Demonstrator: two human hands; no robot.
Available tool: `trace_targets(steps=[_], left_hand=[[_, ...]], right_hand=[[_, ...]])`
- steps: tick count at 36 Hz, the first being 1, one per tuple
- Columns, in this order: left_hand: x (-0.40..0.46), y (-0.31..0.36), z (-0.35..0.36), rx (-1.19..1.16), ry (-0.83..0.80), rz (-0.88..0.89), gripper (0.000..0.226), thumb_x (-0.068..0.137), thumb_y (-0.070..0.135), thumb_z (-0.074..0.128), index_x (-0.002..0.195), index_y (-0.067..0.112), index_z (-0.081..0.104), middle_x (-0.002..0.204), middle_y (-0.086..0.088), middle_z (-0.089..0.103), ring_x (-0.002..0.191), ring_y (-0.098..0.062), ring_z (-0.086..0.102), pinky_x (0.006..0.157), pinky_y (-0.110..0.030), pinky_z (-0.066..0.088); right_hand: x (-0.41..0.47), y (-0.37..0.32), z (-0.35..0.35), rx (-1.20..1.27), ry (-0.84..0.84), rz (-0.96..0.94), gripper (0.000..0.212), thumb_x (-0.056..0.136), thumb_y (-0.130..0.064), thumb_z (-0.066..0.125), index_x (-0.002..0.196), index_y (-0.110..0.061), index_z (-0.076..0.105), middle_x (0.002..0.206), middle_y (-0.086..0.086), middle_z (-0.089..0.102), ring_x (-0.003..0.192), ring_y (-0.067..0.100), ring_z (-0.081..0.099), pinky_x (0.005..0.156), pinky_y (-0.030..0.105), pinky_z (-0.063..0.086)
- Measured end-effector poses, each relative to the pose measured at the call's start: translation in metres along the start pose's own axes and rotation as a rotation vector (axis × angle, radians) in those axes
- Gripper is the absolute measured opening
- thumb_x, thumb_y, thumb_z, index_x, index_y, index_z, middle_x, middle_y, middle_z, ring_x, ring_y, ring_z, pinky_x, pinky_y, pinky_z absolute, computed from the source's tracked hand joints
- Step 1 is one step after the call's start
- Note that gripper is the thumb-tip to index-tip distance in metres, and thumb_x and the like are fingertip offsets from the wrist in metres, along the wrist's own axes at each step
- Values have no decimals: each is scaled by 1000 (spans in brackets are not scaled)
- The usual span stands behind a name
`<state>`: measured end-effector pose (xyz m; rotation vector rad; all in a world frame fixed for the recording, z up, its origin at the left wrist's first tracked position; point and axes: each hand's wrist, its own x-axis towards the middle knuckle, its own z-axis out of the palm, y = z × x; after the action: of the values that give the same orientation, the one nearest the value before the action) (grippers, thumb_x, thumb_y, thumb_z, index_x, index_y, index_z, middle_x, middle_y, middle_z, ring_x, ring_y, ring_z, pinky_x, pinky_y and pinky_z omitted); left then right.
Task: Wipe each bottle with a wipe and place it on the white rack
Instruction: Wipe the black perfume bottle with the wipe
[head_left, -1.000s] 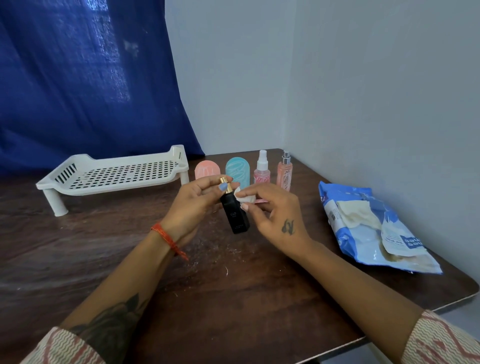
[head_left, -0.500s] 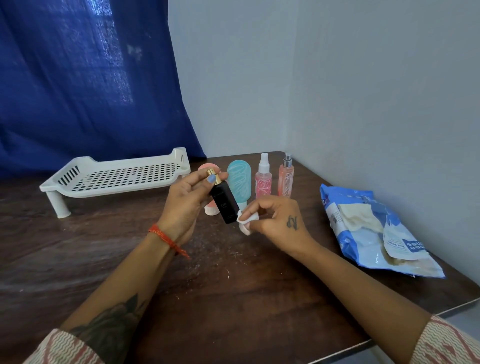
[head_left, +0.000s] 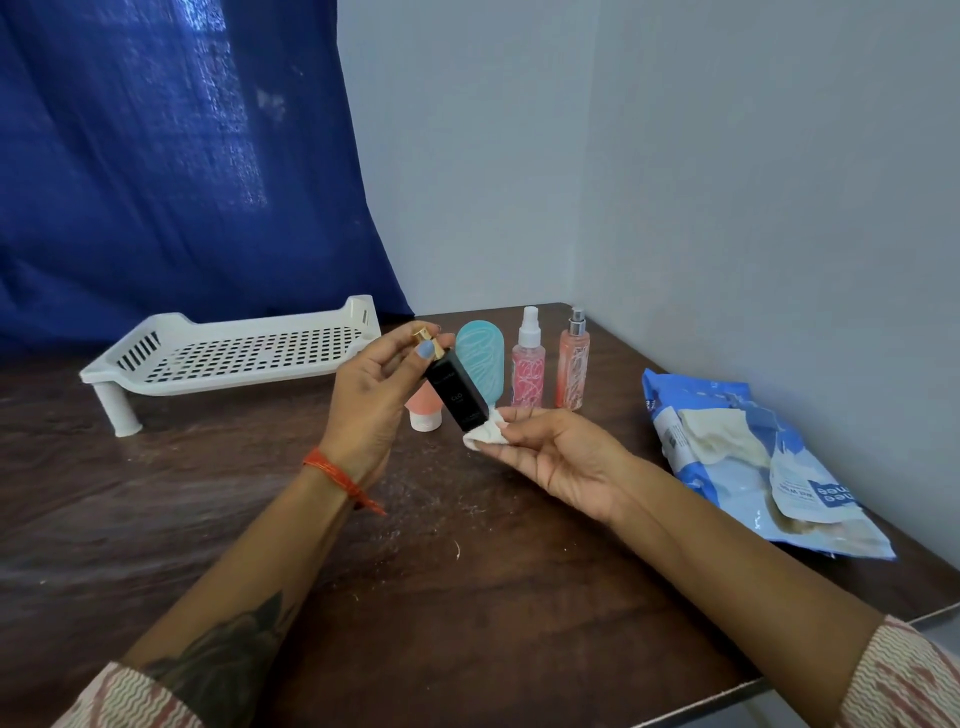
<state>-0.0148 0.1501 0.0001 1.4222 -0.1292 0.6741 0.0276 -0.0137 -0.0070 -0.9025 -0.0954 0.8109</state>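
Black bottle (head_left: 457, 396) | my left hand (head_left: 371, 397) pinches its gold cap, right hand (head_left: 558, 457) pinches wipe (head_left: 485, 434) at base | I'd rotate it, covering every side

Black bottle (head_left: 457, 396) with gold cap, tilted, held aloft, base touching crumpled white wipe (head_left: 485, 435); four bottles upright behind it; white rack (head_left: 234, 353) stands unloaded, far left on bench
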Motion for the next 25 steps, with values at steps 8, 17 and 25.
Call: trace_targets(steps=[8, 17, 25], left_hand=[[-1, -5, 1, 346, -129, 30, 24, 86, 7, 62, 110, 8, 66, 108, -4, 69, 101, -4, 65, 84, -11, 50], [-4, -8, 1, 433, -209, -17, 23, 84, 11, 67, 105, 20, 68, 106, -2, 70, 101, -11, 65, 86, -15, 51], [-7, -3, 1, 410, -246, -69, 25, 84, 8, 67, 104, 23, 66, 103, -2, 70, 100, -14, 66, 94, -32, 52]], right_hand=[[1, -3, -5, -302, 142, -215, 16, 86, 4, 53, 96, -3, 63, 101, 16, 67, 82, 19, 68, 62, 24, 56], [-2, -3, -4, -573, 204, -544, 13, 85, -3, 63, 89, -14, 69, 106, 7, 67, 97, 19, 65, 80, 31, 56], [0, 5, -3, -969, 208, -1107, 22, 78, -8, 73, 97, -18, 66, 101, -4, 68, 88, 14, 66, 73, 27, 57]])
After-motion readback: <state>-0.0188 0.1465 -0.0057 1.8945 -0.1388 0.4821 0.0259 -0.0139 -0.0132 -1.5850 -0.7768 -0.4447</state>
